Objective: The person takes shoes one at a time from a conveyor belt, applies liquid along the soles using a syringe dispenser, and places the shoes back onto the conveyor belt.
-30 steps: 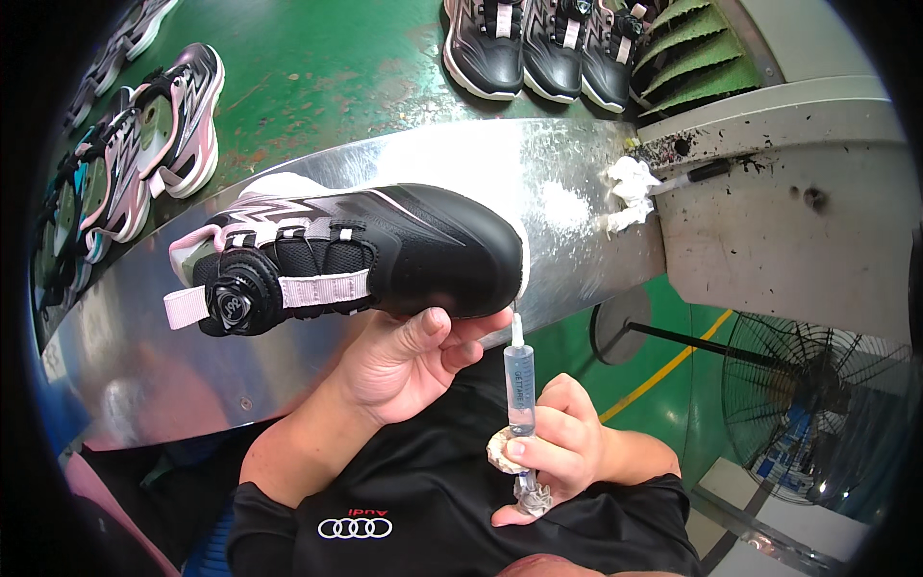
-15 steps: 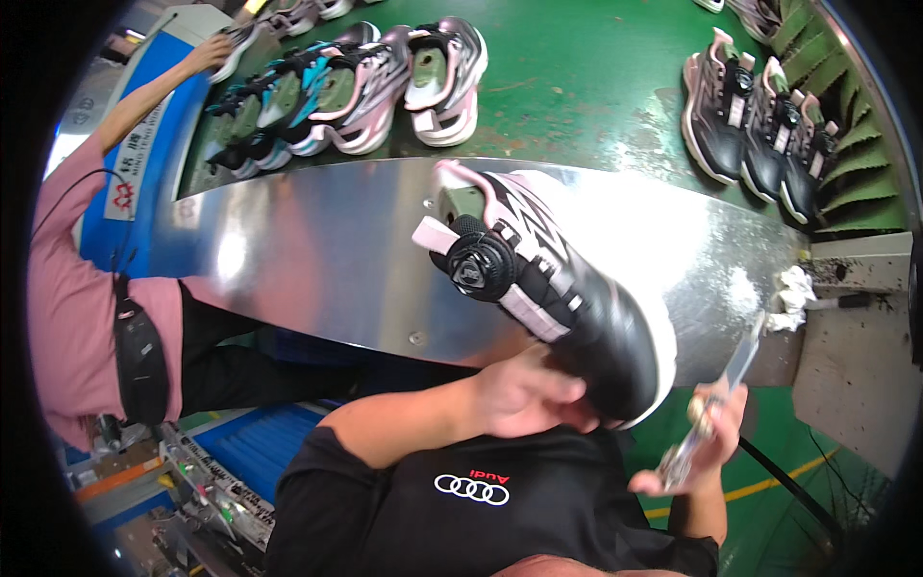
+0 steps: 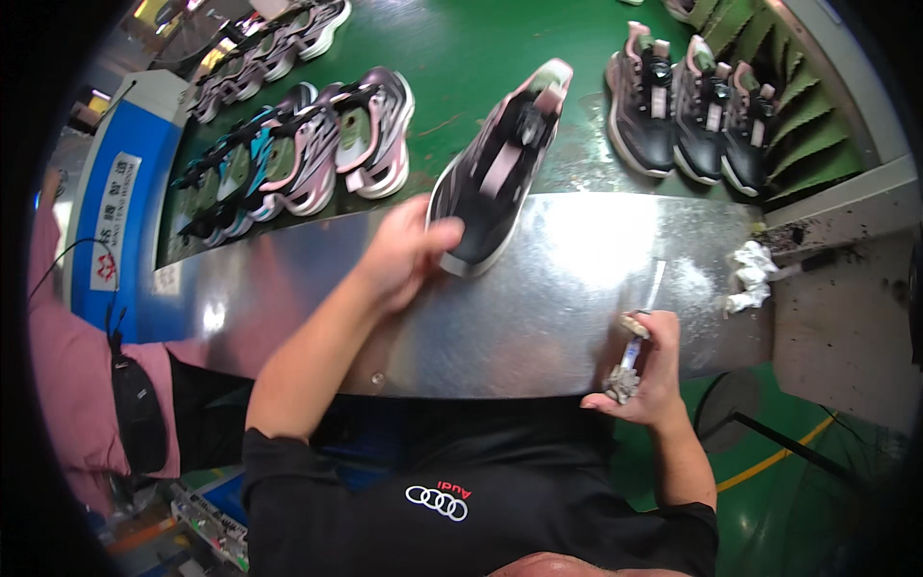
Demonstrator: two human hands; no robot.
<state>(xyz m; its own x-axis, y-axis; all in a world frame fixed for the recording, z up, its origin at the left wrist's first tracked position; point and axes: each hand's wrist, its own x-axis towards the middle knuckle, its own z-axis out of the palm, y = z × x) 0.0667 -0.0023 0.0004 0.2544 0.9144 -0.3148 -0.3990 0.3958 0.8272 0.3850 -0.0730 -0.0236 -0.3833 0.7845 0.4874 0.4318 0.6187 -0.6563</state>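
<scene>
My left hand [image 3: 404, 255] is closed on the toe of a black and pink sneaker [image 3: 495, 178]. The sneaker is raised over the far edge of the metal work surface, heel pointing away and to the right. A pink strip runs down its front, and a round dial sits near the collar. Lower right, above the near part of the metal, my right hand [image 3: 656, 370] grips a thin flat-bladed tool [image 3: 631, 354]. Its pale narrow blade points away from me. Greyish lumps cling around the handle; what they are, I cannot make out.
A metal ledge [image 3: 481, 356] borders a green belt [image 3: 461, 48]. Sneakers [image 3: 375, 135] line the belt's left, with several more [image 3: 639, 115] at right beside green flaps [image 3: 817, 115]. Crumpled white material [image 3: 750, 274] lies at the ledge's right end. A co-worker in pink [image 3: 87, 375] stands left.
The sneaker has moved away from my body toward the belt, its heel swinging to the right. My right hand has shifted left with the tool. The co-worker's arm no longer reaches across the shoes.
</scene>
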